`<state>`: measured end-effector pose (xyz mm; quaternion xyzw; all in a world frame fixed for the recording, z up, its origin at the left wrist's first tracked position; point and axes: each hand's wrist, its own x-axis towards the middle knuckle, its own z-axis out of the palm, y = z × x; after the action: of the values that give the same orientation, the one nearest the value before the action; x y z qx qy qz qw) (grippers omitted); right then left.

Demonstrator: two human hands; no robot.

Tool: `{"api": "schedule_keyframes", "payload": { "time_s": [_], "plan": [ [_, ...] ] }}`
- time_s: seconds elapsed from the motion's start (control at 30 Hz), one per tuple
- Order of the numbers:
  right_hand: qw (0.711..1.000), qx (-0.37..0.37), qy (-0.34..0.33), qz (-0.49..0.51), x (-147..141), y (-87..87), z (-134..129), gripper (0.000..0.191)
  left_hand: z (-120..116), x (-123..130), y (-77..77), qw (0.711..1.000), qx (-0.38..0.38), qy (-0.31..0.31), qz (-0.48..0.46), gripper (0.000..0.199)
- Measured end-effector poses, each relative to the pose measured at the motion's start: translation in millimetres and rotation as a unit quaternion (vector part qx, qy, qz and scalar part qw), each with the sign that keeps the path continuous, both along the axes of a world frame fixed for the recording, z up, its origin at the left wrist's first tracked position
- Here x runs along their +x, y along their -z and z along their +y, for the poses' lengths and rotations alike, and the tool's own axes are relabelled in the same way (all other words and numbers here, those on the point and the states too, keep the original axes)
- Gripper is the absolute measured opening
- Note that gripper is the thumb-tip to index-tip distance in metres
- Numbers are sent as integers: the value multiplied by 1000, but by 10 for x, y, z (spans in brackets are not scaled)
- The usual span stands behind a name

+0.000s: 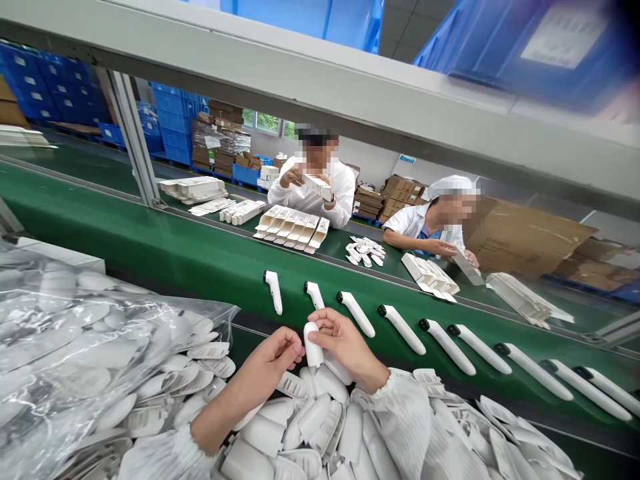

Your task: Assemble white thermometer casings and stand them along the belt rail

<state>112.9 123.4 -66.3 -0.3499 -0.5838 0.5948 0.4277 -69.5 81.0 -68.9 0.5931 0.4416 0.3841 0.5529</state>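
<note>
My right hand [347, 343] pinches a white rounded plastic cover [313, 345] between thumb and fingers, holding it upright above the pile. Close beside it on the left, my left hand [277, 357] has its thumb and fingertips pressed together. Whatever lies between those fingertips, if anything, is too small to make out. Under both wrists spreads a heap of loose white plastic covers [310, 420], some showing ribbed inner sides. Just beyond my hands, white handheld devices with black tips [356, 313] lie in a slanting row on the green conveyor belt [200, 267].
A clear plastic bag [100, 347] full of white covers sits at left. Across the belt, two co-workers [313, 180] handle white boxes; open boxes [293, 228] and small white parts [365, 251] stand before them. A grey shelf beam [320, 87] with blue bins [500, 53] crosses overhead.
</note>
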Motion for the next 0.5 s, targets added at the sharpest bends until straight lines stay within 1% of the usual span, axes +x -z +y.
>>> {"api": "schedule_keyframes", "payload": {
  "time_s": [0.07, 0.13, 0.17, 0.23, 0.3, 0.33, 0.4, 0.43, 0.5],
  "plan": [
    [999, 16, 36, -2, 54, 28, 111, 42, -15, -28, -6, 999, -3, 3, 41, 26],
    [995, 44, 91, -15, 143, 79, 249, 47, -46, -78, -2, 992, 26, 12, 127, 22],
    [991, 49, 121, -19, 198, 113, 322, 49, -64, -109, 4, 982, 52, 27, 179, 21],
    [982, 40, 186, -13, 322, 196, 462, 49, -99, -174, 18, 950, 113, 76, 280, 29],
    [970, 29, 239, -12, 447, 295, 565, 46, -123, -221, 27, 914, 159, 134, 348, 38],
    [965, 38, 257, -29, 505, 347, 595, 44, -127, -233, 29, 900, 171, 155, 370, 39],
    [953, 81, 272, -107, 601, 447, 612, 37, -121, -233, 28, 881, 185, 170, 400, 35],
    [944, 108, 269, -159, 638, 489, 604, 34, -111, -226, 28, 878, 187, 168, 408, 33],
    [922, 146, 252, -257, 693, 555, 574, 29, -84, -209, 33, 880, 184, 153, 410, 33]
  ]
}}
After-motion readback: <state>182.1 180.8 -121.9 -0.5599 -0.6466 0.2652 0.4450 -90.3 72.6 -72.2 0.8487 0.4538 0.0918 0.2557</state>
